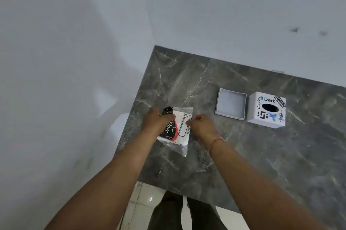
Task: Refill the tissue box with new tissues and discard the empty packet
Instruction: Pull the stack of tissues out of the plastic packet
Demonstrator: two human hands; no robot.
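A clear plastic tissue packet [177, 132] with black, red and white print lies on the dark marble counter [262, 155], full of white tissues. My left hand [157, 121] grips its left upper part. My right hand [201, 125] pinches the packet's right edge with fingertips together. To the right sits the white cube tissue box cover [266, 111], stickers on it and an oval slot on top. Its shallow white base tray [231, 103] lies separate and empty beside it, between the cover and the packet.
White walls meet at a corner behind the counter's far left end. The counter's left edge runs close to the packet. My legs and the white tiled floor [138, 201] show below the front edge.
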